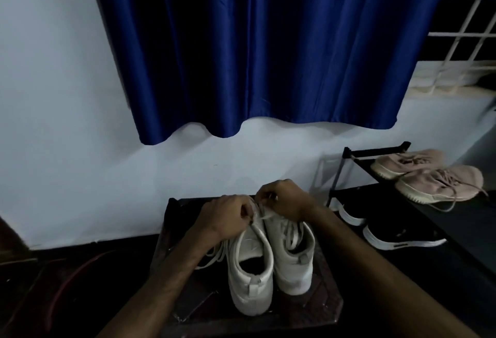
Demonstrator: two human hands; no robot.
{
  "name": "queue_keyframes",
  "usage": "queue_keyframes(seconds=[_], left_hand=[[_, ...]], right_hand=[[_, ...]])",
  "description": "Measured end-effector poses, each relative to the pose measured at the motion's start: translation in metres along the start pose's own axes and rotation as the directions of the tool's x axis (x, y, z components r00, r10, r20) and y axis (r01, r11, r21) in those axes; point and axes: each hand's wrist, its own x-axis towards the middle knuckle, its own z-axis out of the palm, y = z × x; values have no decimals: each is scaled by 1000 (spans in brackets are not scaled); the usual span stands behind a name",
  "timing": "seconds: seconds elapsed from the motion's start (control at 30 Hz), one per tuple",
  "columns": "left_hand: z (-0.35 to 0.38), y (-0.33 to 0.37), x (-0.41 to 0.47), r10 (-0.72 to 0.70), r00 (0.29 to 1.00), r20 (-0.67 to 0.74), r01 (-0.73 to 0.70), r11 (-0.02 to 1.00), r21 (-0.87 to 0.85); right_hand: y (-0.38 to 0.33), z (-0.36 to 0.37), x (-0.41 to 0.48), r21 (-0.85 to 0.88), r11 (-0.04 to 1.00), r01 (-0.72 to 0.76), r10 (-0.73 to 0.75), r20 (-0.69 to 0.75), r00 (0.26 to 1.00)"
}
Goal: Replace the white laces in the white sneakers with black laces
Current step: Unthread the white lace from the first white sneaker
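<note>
Over the white sneakers, my left hand and right hand pinch white lace; black relacing not yet begun.

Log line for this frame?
phase: unlacing; left hand: pinches white lace; right hand: pinches white lace; white sneakers: side by side

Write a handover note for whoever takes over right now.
Left hand: pinches the white lace at the far end of the sneakers.
Right hand: pinches lace beside it.
Left sneaker and right sneaker stand side by side on the table, heels toward the camera.
Done: lace partly pulled out, loops spilling off the left sneaker's left side.
Left: finish unlacing, then thread black laces; none in view.
</note>
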Motion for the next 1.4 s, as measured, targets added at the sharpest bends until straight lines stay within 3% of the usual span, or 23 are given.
queue_keyframes(seconds=[0.17, 0.27, 0.37, 0.43, 0.5, 0.53, 0.6, 0.7, 0.77, 0.87, 0.97, 1.03, 1.07, 1.13, 1.17, 1.2, 1.23, 1.3, 1.37, 1.4], left_hand=[[1, -2, 9, 3, 998, 64, -4, 1000, 14], [0, -11, 16, 13, 989, 146, 5, 992, -123], [6, -14, 14, -47, 992, 117, 80, 949, -306], [9, -15, 6, -194, 973, 123, 229, 773, -591], [8, -19, 0, -356, 901, 248, 392, 421, -818], [7, -22, -2, -402, 867, 294, 423, 283, -861], [8, -28, -3, -441, 830, 342, 451, 168, -877], [12, -31, -5, -405, 852, 332, 467, 303, -831], [7, -30, -5, -331, 903, 273, 415, 510, -753], [0, -27, 0, -127, 986, 104, 161, 870, -465], [-1, -30, 7, -8, 1000, -7, 6, 970, -244], [0, -32, 7, -58, 998, -14, 45, 891, -451], [-1, -33, 6, -145, 989, -10, 105, 758, -643], [-5, -36, 2, -334, 941, 62, 187, 357, -915], [-5, -40, -1, -386, 916, 107, 205, 222, -953], [-4, -45, -3, -417, 898, 140, 236, 188, -953], [-1, -51, -6, -429, 890, 152, 279, 250, -927], [5, -56, -10, -407, 909, 86, 330, 581, -744], [11, -59, -9, -284, 952, -118, 221, 900, -376], [9, -55, -8, -179, 963, -200, 125, 959, -256]], right_hand=[[12, 10, -2, 127, 989, 73, -78, 34, 996], [14, 11, 0, 163, 986, 28, -42, 85, 995], [17, 9, 5, 165, 986, -17, -9, 153, 988], [20, 11, 8, 157, 987, -32, 5, 171, 985], [25, 16, 9, 175, 983, -52, 25, 153, 988], [27, 18, 10, 188, 980, -63, 37, 142, 989], [28, 22, 10, 215, 973, -80, 54, 123, 991], [30, 26, 11, 251, 964, -86, 63, 97, 993], [31, 28, 12, 249, 966, -72, 52, 87, 995], [32, 30, 12, 263, 962, -68, 44, 98, 994], [29, 28, 9, 314, 947, -73, 47, 88, 995], [26, 24, 6, 403, 910, -99, 67, 94, 993], [26, 23, 6, 438, 893, -105, 61, 113, 992], [24, 22, 6, 474, 870, -133, 65, 157, 985], [25, 22, 6, 461, 873, -156, 81, 178, 981], [27, 23, 6, 491, 853, -176, 83, 206, 975], [27, 23, 5, 554, 804, -214, 99, 230, 968], [28, 25, 3, 587, 774, -237, 110, 244, 963], [31, 25, 5, 535, 828, -170, 75, 195, 978], [31, 25, 5, 471, 874, -120, 45, 168, 985]])
